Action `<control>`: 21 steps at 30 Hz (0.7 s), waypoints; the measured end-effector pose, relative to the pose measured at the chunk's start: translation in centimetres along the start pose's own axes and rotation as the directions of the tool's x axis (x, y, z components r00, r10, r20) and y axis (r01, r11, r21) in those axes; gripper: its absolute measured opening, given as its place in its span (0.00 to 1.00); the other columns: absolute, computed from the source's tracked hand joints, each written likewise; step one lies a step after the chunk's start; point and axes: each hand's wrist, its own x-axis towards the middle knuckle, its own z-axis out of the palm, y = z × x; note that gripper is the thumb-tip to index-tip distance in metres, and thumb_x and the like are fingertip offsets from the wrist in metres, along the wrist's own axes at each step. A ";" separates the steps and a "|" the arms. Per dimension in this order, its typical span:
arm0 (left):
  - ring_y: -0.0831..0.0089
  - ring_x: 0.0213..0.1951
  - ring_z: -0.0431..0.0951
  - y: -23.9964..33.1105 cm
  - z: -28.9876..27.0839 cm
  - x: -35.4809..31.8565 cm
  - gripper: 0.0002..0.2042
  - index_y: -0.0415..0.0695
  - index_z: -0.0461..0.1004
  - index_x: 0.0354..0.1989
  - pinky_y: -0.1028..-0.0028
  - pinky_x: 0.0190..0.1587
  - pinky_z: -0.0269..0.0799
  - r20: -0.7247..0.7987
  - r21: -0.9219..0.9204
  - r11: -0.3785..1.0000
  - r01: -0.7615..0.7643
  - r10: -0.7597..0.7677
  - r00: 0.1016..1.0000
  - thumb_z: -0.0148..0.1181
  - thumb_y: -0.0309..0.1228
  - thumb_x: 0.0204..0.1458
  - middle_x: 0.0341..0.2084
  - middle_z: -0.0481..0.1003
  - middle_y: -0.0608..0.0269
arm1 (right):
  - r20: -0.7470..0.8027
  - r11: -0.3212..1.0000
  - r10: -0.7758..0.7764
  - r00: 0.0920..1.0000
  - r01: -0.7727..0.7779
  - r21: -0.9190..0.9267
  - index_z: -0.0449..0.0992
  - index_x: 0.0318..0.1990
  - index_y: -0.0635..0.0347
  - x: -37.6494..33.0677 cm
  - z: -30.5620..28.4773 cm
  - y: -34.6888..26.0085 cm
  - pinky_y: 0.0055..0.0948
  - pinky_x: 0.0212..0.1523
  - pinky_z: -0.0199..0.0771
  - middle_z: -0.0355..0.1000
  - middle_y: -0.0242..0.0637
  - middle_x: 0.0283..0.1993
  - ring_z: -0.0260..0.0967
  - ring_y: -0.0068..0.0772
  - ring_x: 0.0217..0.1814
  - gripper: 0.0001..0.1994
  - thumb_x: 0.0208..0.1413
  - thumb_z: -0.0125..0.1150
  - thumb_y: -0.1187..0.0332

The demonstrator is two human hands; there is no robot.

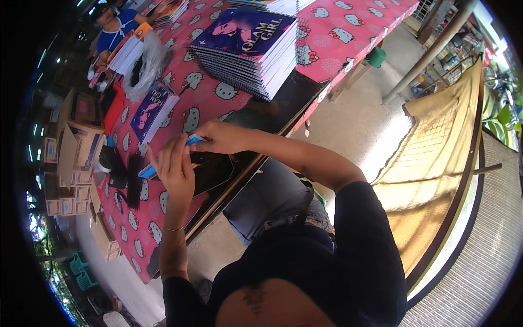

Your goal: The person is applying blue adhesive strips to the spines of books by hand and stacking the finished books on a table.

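Both hands meet at the table's near edge over a thin, blue-edged item (146, 171), which looks like a notebook seen mostly edge-on. My left hand (175, 163) lies over it with the fingers bent and pressed close together. My right hand (220, 137) pinches its upper end, where a bright blue corner shows between the two hands. The fingers hide most of the item, so its cover cannot be made out. Just beyond lies a small stack of purple-covered spiral notebooks (154, 112). A glossy black board (220, 170) is under the hands.
A tall stack of spiral notebooks (245, 46) stands farther right. Black binding coils (134, 182) and a black device (111, 167) lie at left. Beyond are a clear plastic bag (147, 68) and a seated person (117, 27). Cardboard boxes (81, 144) stand left of the pink-covered table (218, 90).
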 end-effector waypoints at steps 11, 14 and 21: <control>0.56 0.53 0.77 -0.9 -0.6 0.0 0.15 0.43 0.76 0.54 0.45 0.71 0.49 0.152 -0.157 0.975 0.157 -0.133 0.979 0.61 0.32 0.60 0.50 0.78 0.55 | -0.050 0.999 0.022 0.998 -0.024 -0.044 0.78 0.43 0.64 -0.6 0.6 -1.0 0.43 0.33 0.69 0.74 0.50 0.28 0.73 0.50 0.29 0.11 0.61 0.63 0.64; 0.46 0.68 0.62 2.3 0.0 -0.6 0.27 0.41 0.65 0.66 0.41 0.71 0.44 0.099 0.181 0.978 0.104 -0.123 0.987 0.61 0.38 0.60 0.67 0.63 0.47 | -0.058 0.998 0.024 0.998 -0.027 -0.057 0.79 0.45 0.64 -0.5 0.7 -0.1 0.39 0.31 0.69 0.74 0.49 0.27 0.71 0.43 0.26 0.12 0.61 0.64 0.65; 0.54 0.58 0.74 1.0 -1.6 0.6 0.20 0.44 0.74 0.55 0.45 0.72 0.48 0.064 -0.178 0.976 0.123 -0.113 0.991 0.67 0.36 0.56 0.57 0.74 0.54 | -0.046 0.996 0.064 0.997 -0.067 -0.067 0.80 0.48 0.65 -0.4 -0.2 -0.2 0.29 0.31 0.71 0.77 0.43 0.27 0.72 0.23 0.27 0.11 0.61 0.65 0.70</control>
